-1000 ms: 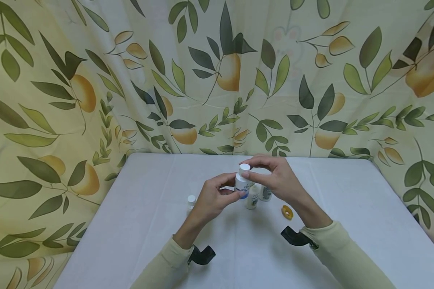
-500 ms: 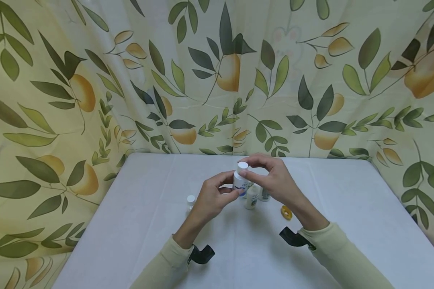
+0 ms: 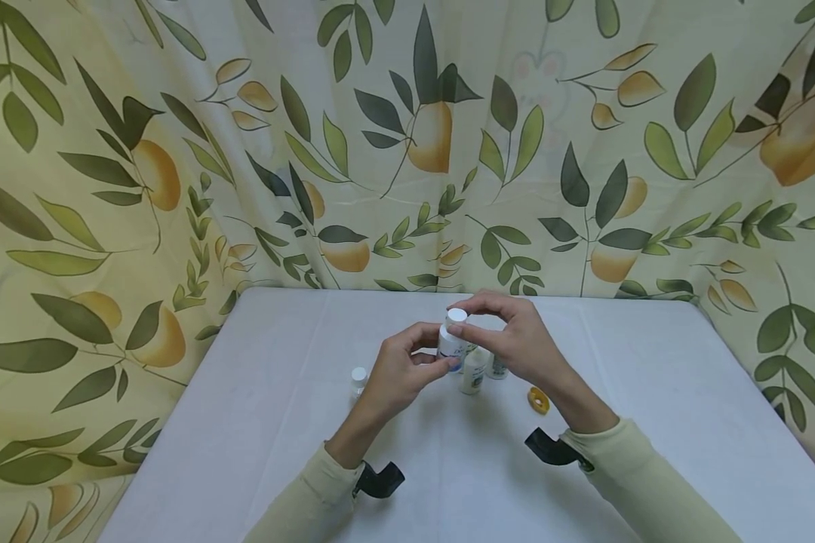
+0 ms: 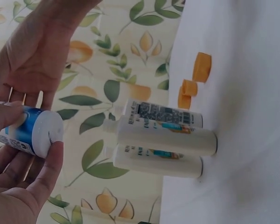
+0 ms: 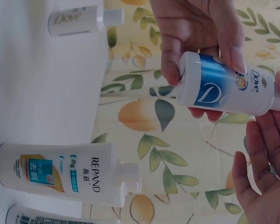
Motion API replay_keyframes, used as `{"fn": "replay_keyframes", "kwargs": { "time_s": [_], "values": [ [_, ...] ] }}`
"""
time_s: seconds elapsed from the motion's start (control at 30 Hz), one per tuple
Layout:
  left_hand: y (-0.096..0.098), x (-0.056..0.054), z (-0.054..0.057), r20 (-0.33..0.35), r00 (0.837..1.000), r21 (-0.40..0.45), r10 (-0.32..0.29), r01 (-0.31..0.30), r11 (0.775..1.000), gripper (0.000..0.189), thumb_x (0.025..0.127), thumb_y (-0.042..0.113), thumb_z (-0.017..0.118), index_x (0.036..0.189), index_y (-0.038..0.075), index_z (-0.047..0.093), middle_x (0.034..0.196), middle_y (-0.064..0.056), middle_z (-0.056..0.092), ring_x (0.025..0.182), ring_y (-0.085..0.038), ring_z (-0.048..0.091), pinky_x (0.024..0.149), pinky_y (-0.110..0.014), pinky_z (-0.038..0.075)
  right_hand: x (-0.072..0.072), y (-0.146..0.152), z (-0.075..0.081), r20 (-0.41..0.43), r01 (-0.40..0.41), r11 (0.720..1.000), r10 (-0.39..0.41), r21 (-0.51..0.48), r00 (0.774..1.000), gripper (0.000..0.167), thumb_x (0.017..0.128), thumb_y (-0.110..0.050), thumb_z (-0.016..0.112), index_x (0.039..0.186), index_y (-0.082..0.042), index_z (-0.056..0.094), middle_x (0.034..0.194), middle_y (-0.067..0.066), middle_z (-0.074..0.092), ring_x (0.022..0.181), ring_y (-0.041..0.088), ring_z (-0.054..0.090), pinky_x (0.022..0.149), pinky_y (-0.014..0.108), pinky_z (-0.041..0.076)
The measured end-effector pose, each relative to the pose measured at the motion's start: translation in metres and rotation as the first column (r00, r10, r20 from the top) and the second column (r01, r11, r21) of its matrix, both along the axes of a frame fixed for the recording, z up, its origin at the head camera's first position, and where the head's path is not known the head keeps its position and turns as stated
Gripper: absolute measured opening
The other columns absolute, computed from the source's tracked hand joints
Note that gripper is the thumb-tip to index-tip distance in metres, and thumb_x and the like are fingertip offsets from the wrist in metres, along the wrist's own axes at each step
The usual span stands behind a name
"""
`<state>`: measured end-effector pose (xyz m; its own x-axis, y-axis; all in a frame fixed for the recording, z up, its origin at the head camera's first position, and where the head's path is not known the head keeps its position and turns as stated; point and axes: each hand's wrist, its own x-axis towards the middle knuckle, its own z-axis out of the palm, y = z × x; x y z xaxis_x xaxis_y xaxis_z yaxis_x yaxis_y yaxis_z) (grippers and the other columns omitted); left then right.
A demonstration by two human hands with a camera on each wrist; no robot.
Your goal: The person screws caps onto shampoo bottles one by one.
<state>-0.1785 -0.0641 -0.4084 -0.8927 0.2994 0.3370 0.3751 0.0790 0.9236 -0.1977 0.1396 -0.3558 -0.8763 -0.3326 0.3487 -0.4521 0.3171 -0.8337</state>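
In the head view, my left hand (image 3: 404, 366) grips the body of a small white shampoo-type bottle (image 5: 228, 86) with a blue band and "Dove" lettering. It is held above the table, cap end up. My right hand (image 3: 519, 335) pinches its white cap (image 3: 456, 316) between thumb and fingers. Beyond and below the hands stand several white bottles; in the right wrist view one bottle (image 5: 58, 172) reads "REPAND". Another white Dove bottle (image 5: 77, 21) stands apart, partly hidden behind my left forearm in the head view.
An orange ring-like piece (image 3: 539, 400) lies on the white-covered table (image 3: 258, 452), right of the bottles. More than one orange piece (image 4: 202, 66) shows in the left wrist view. A leaf-and-fruit patterned curtain (image 3: 394, 188) hangs behind the table's far edge.
Both hands and the held bottle have shifted very slightly left in the head view since a second ago. The grips look the same, and the standing bottles stay in place.
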Motion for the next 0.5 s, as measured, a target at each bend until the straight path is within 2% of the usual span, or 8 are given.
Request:
{"fn": "replay_keyframes", "kwargs": {
  "time_s": [0.13,0.37,0.5],
  "values": [
    [0.0015,0.0015,0.0005,-0.033,0.999,-0.021,0.011,-0.012,1.000,0.040,0.086,0.003,0.080,0.123,0.005,0.066,0.117,-0.007,0.069,0.105,-0.019,0.067,0.085,-0.027,0.061,0.0020,-0.0008,-0.0005,-0.024,0.042,0.999,-0.042,-0.012,0.999,0.020,0.086,-0.020,0.083,0.105,-0.016,0.078,0.111,-0.002,0.073,0.108,0.017,0.062,0.097,0.046,0.046],
    [0.0042,0.0037,0.0012,-0.101,0.992,-0.078,0.071,-0.079,0.994,0.038,0.086,0.004,0.080,0.121,0.002,0.066,0.115,-0.009,0.071,0.103,-0.019,0.069,0.082,-0.024,0.061,0.0038,-0.0042,-0.0034,-0.051,0.090,0.996,-0.091,-0.023,0.995,0.023,0.084,-0.024,0.085,0.105,-0.016,0.079,0.109,-0.003,0.073,0.108,0.015,0.062,0.099,0.048,0.044],
    [0.0027,0.0035,0.0011,-0.101,0.993,-0.118,0.066,-0.078,0.990,0.041,0.087,0.006,0.080,0.125,0.003,0.064,0.117,-0.008,0.070,0.106,-0.019,0.068,0.083,-0.023,0.060,0.0031,-0.0051,-0.0039,-0.033,0.085,0.996,-0.085,0.000,0.996,0.025,0.085,-0.027,0.084,0.107,-0.018,0.078,0.113,-0.004,0.073,0.111,0.014,0.062,0.102,0.050,0.044]
  ]
}}
